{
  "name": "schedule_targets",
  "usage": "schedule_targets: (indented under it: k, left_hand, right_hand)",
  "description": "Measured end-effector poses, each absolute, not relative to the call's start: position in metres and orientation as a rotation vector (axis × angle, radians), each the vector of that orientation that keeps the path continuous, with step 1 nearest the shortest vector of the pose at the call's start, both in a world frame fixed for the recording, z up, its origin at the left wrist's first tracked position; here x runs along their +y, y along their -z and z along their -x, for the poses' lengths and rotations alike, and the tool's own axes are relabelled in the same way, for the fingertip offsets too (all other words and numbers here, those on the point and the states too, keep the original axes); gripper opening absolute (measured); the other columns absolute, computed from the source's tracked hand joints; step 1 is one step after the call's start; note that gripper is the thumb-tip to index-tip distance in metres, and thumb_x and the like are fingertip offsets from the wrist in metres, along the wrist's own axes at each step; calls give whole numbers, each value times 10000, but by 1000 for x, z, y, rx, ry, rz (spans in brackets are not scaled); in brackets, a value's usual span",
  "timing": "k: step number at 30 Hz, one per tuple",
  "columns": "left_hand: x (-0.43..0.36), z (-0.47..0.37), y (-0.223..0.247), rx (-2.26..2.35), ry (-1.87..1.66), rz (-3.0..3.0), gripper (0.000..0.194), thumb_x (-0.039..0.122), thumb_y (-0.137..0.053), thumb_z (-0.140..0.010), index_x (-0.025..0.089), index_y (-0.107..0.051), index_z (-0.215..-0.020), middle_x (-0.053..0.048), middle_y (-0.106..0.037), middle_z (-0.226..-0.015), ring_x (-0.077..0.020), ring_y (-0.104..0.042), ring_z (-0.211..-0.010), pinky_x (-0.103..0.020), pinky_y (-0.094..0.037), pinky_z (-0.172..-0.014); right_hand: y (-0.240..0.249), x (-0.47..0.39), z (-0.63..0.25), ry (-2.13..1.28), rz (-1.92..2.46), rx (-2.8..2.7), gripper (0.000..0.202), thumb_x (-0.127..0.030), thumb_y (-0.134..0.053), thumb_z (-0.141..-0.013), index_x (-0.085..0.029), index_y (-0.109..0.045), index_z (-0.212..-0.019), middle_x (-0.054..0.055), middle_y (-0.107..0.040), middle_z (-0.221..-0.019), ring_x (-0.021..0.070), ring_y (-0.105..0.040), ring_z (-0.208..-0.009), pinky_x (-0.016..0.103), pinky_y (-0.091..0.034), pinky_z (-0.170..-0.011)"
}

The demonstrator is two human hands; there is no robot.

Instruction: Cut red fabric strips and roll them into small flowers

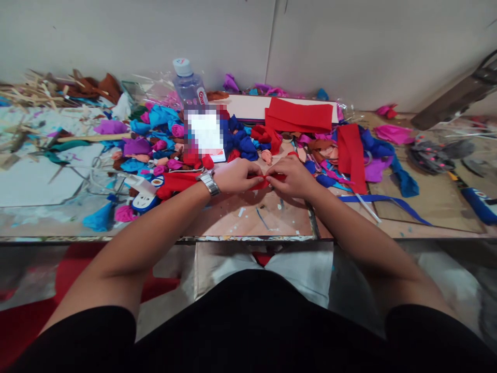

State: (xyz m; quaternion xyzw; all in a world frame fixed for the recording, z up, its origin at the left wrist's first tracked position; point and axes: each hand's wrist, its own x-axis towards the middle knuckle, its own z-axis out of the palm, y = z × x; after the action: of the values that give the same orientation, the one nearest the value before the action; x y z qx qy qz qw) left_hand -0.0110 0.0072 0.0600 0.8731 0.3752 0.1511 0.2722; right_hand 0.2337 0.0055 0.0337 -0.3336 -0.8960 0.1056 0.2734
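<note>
Near the middle of the table (248,217), my left hand (238,176) and my right hand (291,176) meet fingertip to fingertip over a small piece of red material (261,183). Both hands pinch it between thumb and fingers. A metal watch (209,182) is on my left wrist. Behind the hands lie many crumpled scraps in blue, red, purple and pink. A folded red strip (298,116) rests on a white board at the back, and another red strip (351,158) lies to the right of my right hand.
Behind my left hand stand a capped bottle (190,88) and a phone with a blurred screen (205,132). A white and blue power socket (145,201) sits left. Sticks (34,90) pile at the far left; a blue ribbon (404,203) reaches the right front.
</note>
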Motion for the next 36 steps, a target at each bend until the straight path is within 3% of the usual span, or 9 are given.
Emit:
schedule_targets:
  k: [14,23,30,36]
  left_hand:
    - [9,12,-62,1053,-347,-2261,287,372,-585,-941,160,-754,-847,-33,-761,-757,-132,-628,-633,-266,-377,-604]
    - [11,13,-63,972,-405,-2172,263,341,-598,-949,147,-750,-856,-26,-748,-742,-121,-616,-632,-246,-415,-614]
    - [12,13,-63,944,-473,-2113,383,436,-554,-1010,145,-744,-849,-19,-693,-720,-124,-571,-639,-259,-402,-618]
    - [13,14,-60,891,-507,-2099,335,424,-581,-994,151,-717,-855,-30,-714,-771,-125,-616,-688,-246,-436,-653]
  right_hand:
    - [-35,1,-226,-264,912,-2314,137,-315,-684,-979,-235,-795,-972,76,-829,-952,290,-730,-949,460,-470,-925]
    - [-36,2,-230,-226,842,-2376,161,-314,-642,-1003,-255,-787,-1039,79,-840,-1017,301,-732,-1026,489,-457,-987]
    - [-37,1,-228,-219,844,-2354,160,-312,-633,-1012,-277,-789,-1016,71,-843,-1043,303,-733,-1049,518,-426,-1022]
    - [-36,0,-228,-175,875,-2348,160,-352,-661,-1013,-245,-778,-1041,81,-839,-1028,311,-717,-1041,509,-406,-1001]
